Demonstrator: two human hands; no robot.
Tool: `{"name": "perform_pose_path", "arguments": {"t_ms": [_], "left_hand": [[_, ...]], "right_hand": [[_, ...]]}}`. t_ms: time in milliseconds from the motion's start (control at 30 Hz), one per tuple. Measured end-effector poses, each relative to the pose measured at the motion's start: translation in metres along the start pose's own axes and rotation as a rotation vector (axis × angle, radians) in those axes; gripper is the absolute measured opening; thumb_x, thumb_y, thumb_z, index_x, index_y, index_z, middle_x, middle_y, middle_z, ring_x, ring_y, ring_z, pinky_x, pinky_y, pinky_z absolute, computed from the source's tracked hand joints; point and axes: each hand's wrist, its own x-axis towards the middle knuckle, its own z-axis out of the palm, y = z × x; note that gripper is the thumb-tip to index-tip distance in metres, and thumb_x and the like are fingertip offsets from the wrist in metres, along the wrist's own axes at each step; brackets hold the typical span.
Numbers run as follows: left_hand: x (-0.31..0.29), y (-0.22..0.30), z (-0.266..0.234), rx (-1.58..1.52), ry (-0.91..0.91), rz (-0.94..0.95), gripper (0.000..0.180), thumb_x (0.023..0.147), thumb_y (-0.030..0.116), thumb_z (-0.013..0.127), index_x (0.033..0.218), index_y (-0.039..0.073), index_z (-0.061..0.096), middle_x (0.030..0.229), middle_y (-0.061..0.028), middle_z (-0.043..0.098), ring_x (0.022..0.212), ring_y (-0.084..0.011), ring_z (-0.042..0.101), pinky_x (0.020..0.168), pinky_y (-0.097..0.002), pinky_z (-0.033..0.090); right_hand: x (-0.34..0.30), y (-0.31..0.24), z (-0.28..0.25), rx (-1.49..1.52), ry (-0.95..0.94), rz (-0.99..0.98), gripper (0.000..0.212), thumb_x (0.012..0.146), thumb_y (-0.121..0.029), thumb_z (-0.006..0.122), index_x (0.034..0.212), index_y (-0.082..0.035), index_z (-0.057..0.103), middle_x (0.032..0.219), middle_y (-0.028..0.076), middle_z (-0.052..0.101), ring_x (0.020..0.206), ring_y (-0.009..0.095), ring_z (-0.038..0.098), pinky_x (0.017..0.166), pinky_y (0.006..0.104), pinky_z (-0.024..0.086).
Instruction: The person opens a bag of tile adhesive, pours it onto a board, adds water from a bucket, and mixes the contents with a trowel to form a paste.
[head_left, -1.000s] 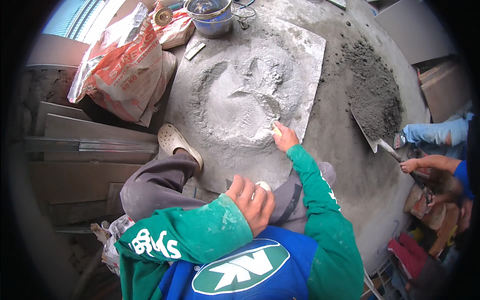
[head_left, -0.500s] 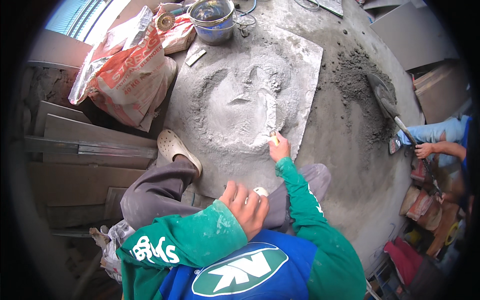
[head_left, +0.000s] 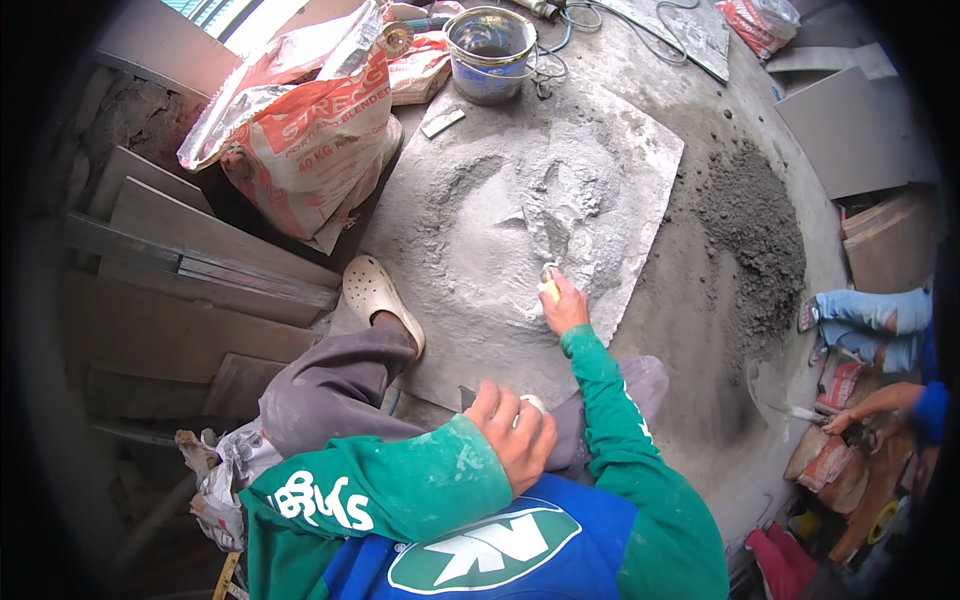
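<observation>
My right hand (head_left: 566, 303) is closed around the yellow handle of a trowel (head_left: 549, 282). The trowel's blade end is in a bed of pale grey powder (head_left: 480, 235), beside a darker wet-looking patch. The powder lies spread in a ringed heap on a flat board (head_left: 640, 185). Over my lap, my left hand (head_left: 515, 440) has its fingers curled downward. A small dark corner (head_left: 467, 397) shows beside these fingers; I cannot make out whether they hold it.
A bucket (head_left: 490, 85) of dark liquid stands beyond the board. A large red-and-white sack (head_left: 305, 140) is at left, near stacked panels (head_left: 200, 235). Dark wet mix (head_left: 755, 225) is heaped at right. A co-worker's hand (head_left: 838, 422) grips a shovel (head_left: 800, 412).
The trowel has moved within the powder, where a darker patch now shows. The co-worker's shovel has moved from the dark heap toward the near right. My view has shifted slightly.
</observation>
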Motion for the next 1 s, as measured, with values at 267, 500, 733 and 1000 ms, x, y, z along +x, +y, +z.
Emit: {"name": "perform_pose_path", "arguments": {"t_ms": [267, 500, 733, 1000], "left_hand": [[-0.009, -0.009, -0.006, -0.010, 0.020, -0.021, 0.054, 0.072, 0.036, 0.074, 0.114, 0.004, 0.064, 0.094, -0.0154, 0.061, 0.091, -0.0338, 0.062, 0.083, -0.0490, 0.048], [-0.011, -0.013, -0.008, -0.035, 0.018, -0.032, 0.058, 0.071, 0.039, 0.075, 0.115, 0.003, 0.064, 0.095, -0.0160, 0.061, 0.091, -0.0342, 0.062, 0.083, -0.0491, 0.047], [-0.015, -0.019, -0.011, -0.051, -0.010, -0.033, 0.059, 0.071, 0.039, 0.076, 0.115, 0.003, 0.064, 0.096, -0.0170, 0.061, 0.092, -0.0348, 0.062, 0.084, -0.0498, 0.047], [-0.015, -0.010, -0.007, -0.061, -0.012, -0.027, 0.058, 0.071, 0.039, 0.075, 0.116, 0.003, 0.064, 0.096, -0.0164, 0.061, 0.092, -0.0344, 0.062, 0.085, -0.0504, 0.047]], "right_hand": [[0.124, -0.048, -0.003, -0.446, -0.122, -0.115, 0.041, 0.089, -0.030, 0.059, 0.128, -0.017, 0.059, 0.100, 0.022, 0.069, 0.094, 0.043, 0.067, 0.084, 0.0530, 0.053], [0.150, -0.034, -0.022, -0.470, -0.075, -0.202, 0.034, 0.091, -0.031, 0.058, 0.120, -0.014, 0.059, 0.096, 0.021, 0.068, 0.092, 0.042, 0.066, 0.080, 0.0533, 0.054], [0.071, 0.011, -0.033, -0.612, -0.268, -0.340, 0.033, 0.096, -0.030, 0.054, 0.125, -0.015, 0.051, 0.097, 0.021, 0.066, 0.085, 0.044, 0.067, 0.075, 0.0572, 0.053], [0.146, 0.003, -0.029, -0.639, -0.161, -0.364, 0.029, 0.098, -0.028, 0.051, 0.124, -0.015, 0.049, 0.098, 0.021, 0.066, 0.085, 0.044, 0.068, 0.074, 0.0565, 0.054]]}}
